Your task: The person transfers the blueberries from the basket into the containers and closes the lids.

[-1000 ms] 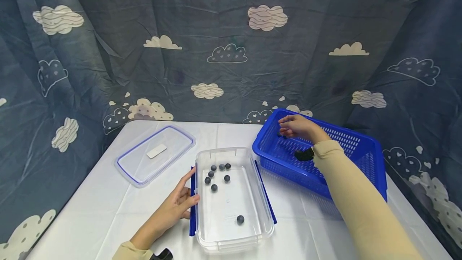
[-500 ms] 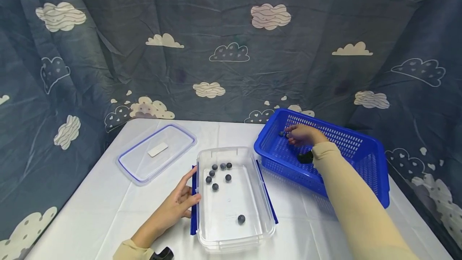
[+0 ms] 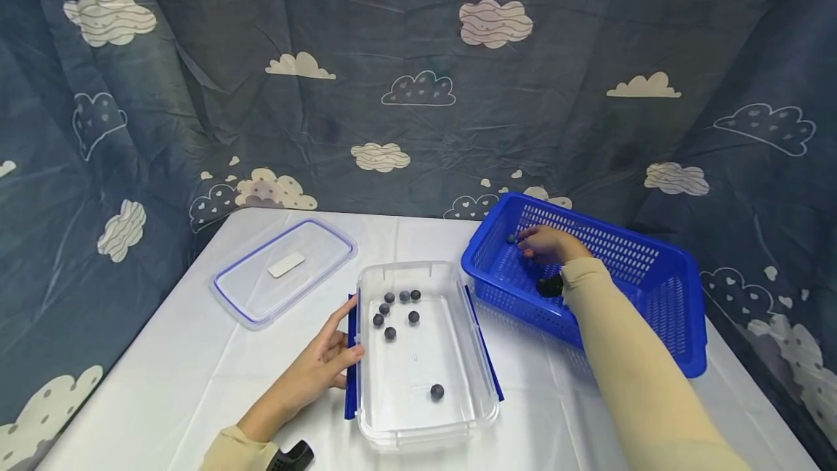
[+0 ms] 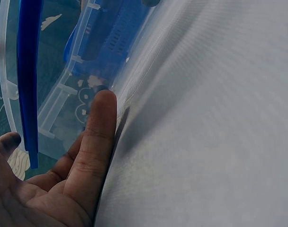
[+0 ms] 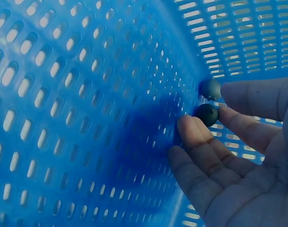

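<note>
My left hand (image 3: pixel 314 365) rests against the left side of a clear plastic food container (image 3: pixel 399 402) with blue side latches, its thumb at the rim. In the left wrist view, one straight finger (image 4: pixel 99 127) lies along the container's outer wall, close over the cloth. Several blueberries (image 3: pixel 414 317) lie inside, mostly toward the far left, with one alone near the front. My right hand (image 3: pixel 549 242) reaches into a blue perforated basket (image 3: pixel 673 318). In the right wrist view, its spread fingertips are right at two blueberries, a paler one (image 5: pixel 211 89) and a darker one (image 5: pixel 206 115).
A clear lid (image 3: pixel 248 296) with a blue seal and a white label (image 3: pixel 285 264) lies flat at the back left of the white-clothed table (image 3: pixel 157 398). A dark cloud-patterned curtain (image 3: pixel 418 20) hangs behind. The basket stands right of the container.
My right hand has lowered deeper into the basket and shifted slightly right, to the blueberries there. My left hand stays at the container, and the blueberries in it lie as before.
</note>
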The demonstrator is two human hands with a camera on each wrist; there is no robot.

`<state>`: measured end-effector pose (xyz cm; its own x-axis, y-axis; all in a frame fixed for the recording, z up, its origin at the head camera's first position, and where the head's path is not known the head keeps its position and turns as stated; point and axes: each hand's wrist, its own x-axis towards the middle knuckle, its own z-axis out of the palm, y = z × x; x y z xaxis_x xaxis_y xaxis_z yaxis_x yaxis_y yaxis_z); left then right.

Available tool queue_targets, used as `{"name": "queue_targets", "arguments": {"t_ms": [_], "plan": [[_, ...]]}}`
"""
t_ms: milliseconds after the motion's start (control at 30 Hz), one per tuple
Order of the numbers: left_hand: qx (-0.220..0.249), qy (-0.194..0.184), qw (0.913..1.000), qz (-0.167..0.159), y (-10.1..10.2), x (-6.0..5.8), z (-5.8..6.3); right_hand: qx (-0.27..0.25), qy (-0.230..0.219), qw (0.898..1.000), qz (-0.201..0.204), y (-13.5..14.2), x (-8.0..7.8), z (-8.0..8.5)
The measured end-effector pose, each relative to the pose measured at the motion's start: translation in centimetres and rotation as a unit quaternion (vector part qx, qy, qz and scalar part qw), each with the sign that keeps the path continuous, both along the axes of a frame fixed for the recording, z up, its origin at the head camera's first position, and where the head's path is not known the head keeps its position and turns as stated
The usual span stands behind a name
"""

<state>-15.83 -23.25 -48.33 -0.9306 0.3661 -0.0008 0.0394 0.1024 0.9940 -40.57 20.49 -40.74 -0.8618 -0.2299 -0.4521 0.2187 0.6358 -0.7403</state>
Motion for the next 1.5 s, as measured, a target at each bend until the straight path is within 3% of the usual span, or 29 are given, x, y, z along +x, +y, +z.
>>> {"name": "queue_targets", "arguments": {"t_ms": [600,833,1100,1500], "plan": [[0.010,-0.004,0.9999,-0.005,-0.2,0.0,-0.3,0.015,0.005,1.000,0.024,-0.2,0.1,0.0],[0.010,-0.007,0.9999,-0.003,-0.1,0.0,-0.3,0.041,0.022,0.999,0.010,-0.6,0.3,0.4],[0.007,-0.004,1.0000,-0.004,-0.1,0.0,-0.1,-0.004,0.037,0.999,0.002,0.2,0.0,0.1],[0.003,-0.003,1.0000,-0.005,0.0,0.0,0.0,-0.019,0.050,0.998,0.013,1.2,0.2,0.4]]}}
